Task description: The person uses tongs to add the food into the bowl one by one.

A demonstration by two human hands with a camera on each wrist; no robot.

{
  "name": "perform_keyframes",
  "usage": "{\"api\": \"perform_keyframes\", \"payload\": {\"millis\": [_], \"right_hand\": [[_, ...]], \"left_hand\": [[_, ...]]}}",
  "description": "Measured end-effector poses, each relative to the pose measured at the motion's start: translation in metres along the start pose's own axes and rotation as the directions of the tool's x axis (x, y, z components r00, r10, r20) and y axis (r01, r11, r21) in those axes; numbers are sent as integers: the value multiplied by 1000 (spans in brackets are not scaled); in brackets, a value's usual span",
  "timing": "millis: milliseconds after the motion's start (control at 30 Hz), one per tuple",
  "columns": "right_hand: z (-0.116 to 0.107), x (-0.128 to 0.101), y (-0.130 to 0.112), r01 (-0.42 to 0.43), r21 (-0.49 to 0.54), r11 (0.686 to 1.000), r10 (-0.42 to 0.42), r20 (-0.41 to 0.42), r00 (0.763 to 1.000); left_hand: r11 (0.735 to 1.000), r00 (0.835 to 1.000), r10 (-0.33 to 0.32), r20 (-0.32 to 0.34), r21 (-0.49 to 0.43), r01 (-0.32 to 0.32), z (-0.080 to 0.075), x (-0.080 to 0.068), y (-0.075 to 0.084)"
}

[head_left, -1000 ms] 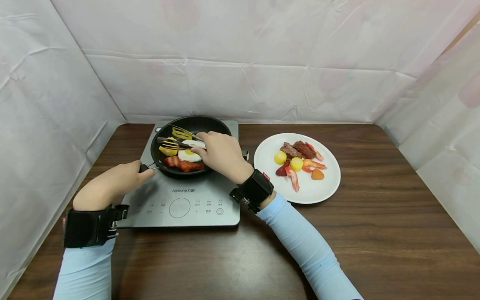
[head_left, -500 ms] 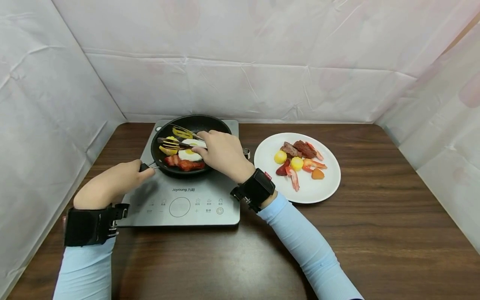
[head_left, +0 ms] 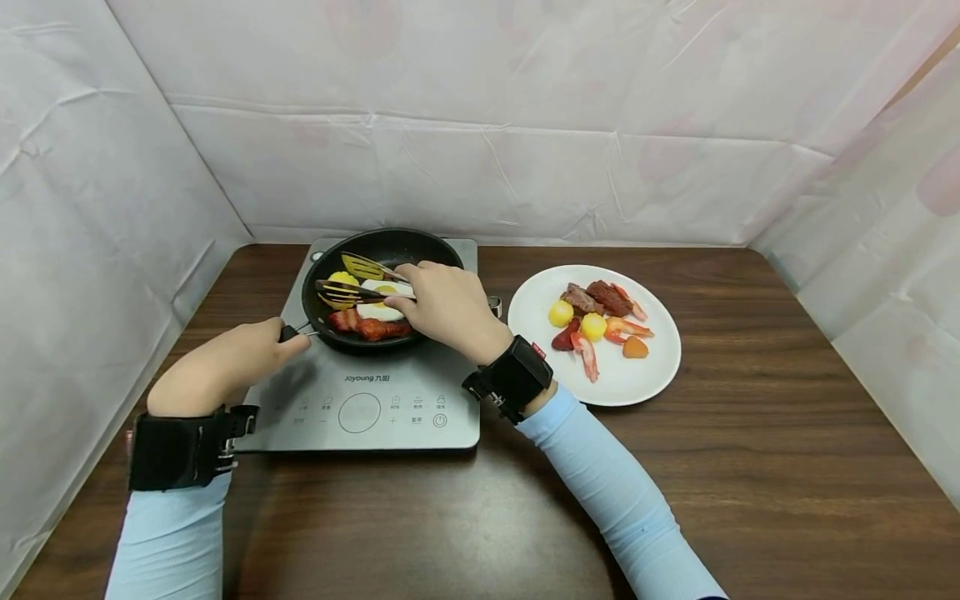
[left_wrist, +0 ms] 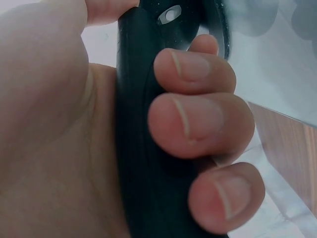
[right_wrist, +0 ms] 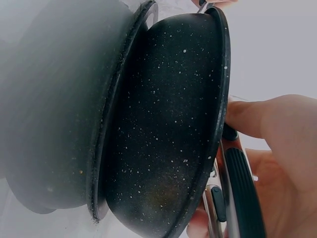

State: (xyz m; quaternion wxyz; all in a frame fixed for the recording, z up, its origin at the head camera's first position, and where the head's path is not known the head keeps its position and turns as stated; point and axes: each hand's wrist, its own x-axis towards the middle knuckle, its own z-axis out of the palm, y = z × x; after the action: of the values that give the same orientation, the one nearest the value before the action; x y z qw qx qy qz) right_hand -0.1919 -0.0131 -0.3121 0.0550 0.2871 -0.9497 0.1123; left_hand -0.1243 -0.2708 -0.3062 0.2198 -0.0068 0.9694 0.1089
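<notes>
Black speckled non-stick frying pan [head_left: 390, 250] sits on the grey induction cooktop [head_left: 360, 408], left of centre in the head view, at the far end of the cooktop. Left hand [head_left: 221, 367] grasps the pan's black handle [left_wrist: 143, 148]; left wrist view shows 3 fingers [left_wrist: 198, 114] curled round it, thumb on the other side. Right hand [head_left: 446, 304] is clenched round slotted metal tongs with black grips [head_left: 360, 279], reaching in over the pan's right rim; right wrist view shows the ribbed grip [right_wrist: 242, 183] lying in the palm, just beside the pan wall [right_wrist: 168, 124]. Tong tips are spread, 1 above and 1 below a yellow food piece [head_left: 341, 279] at the pan's left side; cannot tell if they touch it. Also in the pan: white fried egg with yellow yolk [head_left: 378, 308] at centre, red strips [head_left: 371, 327] along the near edge. Right of the cooktop, near but apart, a round white plate [head_left: 645, 375] holds 2 yellow balls [head_left: 560, 314], brown meat chunks [head_left: 596, 297], pink-red shrimp-like pieces [head_left: 585, 354] and 1 orange piece [head_left: 635, 347]. All on a dark brown wood-grain table [head_left: 750, 467], with white sheeting [head_left: 487, 125] on 3 sides. Both forearms in light blue sleeves [head_left: 615, 492], black wrist straps [head_left: 513, 379] on both.
</notes>
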Motion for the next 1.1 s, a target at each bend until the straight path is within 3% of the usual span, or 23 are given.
{"api": "perform_keyframes", "payload": {"millis": [933, 1100], "right_hand": [[-8, -6, 1, 3, 4, 1000, -3, 11, 1000], [-4, -8, -1, 6, 22, 1000, -7, 11, 1000]], "left_hand": [[999, 1000, 28, -10, -21, -28, -1, -4, 0], [999, 1000, 25, 12, -27, -24, 1, -3, -1]]}}
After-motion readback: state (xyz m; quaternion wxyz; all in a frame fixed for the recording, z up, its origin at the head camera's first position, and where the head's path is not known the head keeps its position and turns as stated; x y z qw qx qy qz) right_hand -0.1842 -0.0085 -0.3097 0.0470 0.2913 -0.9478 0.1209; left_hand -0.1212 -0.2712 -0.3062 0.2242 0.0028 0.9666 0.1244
